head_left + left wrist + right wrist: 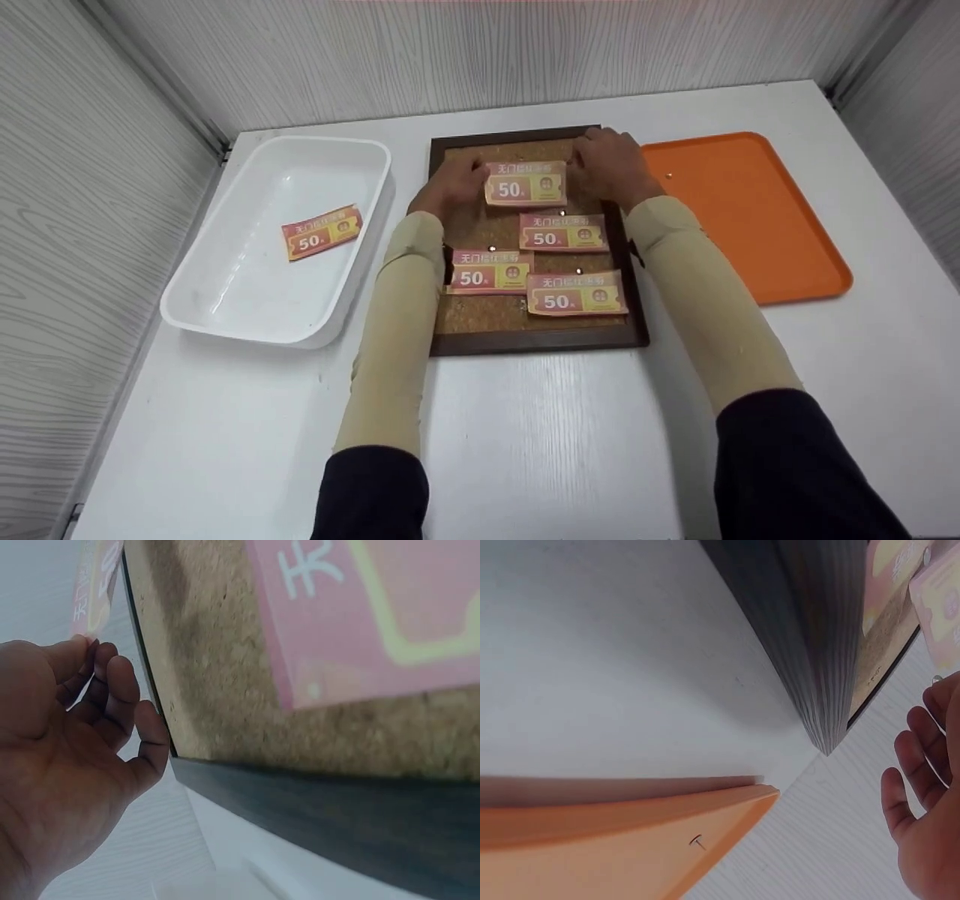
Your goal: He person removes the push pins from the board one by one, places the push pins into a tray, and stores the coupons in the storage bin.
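A pink and yellow paper coupon [525, 184] marked 50 lies over the upper part of a framed cork board [480, 319]. At its upper left corner my left hand [452, 182] pinches the paper between thumb and index finger. My right hand [613, 165] is at the coupon's upper right corner, its fingers curled toward the edge. In the right wrist view, a small shiny round thing [937, 679] shows beside the index fingertip at that corner. Lower on the board are several more coupons [564, 232], with a tack head [562, 213] at the top of one.
To the left, a white plastic tub [202, 292] holds one loose coupon [322, 232]. An orange tray [780, 225] sits on the right, partly behind my right forearm, with a thumbtack [669, 175] in it. Grey wood-grain panels [480, 67] border the white table [540, 435].
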`<state>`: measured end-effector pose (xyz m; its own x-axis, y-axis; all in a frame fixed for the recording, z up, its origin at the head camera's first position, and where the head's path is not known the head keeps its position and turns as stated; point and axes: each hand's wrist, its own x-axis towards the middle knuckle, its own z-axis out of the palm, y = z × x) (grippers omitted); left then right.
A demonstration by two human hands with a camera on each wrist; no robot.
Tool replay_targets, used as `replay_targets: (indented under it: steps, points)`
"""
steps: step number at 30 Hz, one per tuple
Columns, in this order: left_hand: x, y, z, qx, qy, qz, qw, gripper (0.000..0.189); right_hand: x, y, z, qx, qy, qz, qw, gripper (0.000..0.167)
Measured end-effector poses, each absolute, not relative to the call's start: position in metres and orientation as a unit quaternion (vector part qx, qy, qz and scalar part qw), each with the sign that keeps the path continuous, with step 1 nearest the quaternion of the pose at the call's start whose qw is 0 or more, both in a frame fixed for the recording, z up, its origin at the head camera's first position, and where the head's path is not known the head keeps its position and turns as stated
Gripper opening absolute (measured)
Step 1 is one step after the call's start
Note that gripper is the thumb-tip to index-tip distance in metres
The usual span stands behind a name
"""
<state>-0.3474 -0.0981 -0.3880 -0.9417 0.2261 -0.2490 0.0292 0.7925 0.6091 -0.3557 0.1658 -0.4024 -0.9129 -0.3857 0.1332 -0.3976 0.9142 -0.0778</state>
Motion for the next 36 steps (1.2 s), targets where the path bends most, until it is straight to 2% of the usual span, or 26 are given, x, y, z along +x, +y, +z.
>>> replay_targets:
  steps: [13, 19, 27, 36]
  points:
    - [-0.355, -0.126, -0.379, 0.093, 0.936, 0.321, 0.111, 0.031, -0.359, 0.173, -0.4, 0.2, -0.976, 0.023, 0.079, 0.032]
    - [-0.355, -0.144, -0.373, 0.071, 0.935, 0.337, 0.087, 0.031, -0.359, 0.176, -0.399, 0.208, -0.972, 0.02, 0.104, 0.03]
    - [-0.355, -0.162, -0.37, 0.023, 0.928, 0.366, 0.063, 0.031, -0.359, 0.179, -0.398, 0.204, -0.973, 0.018, 0.111, 0.03]
    - [-0.357, -0.168, -0.369, 0.004, 0.923, 0.379, 0.065, 0.031, -0.359, 0.182, -0.396, 0.195, -0.974, 0.016, 0.112, 0.031]
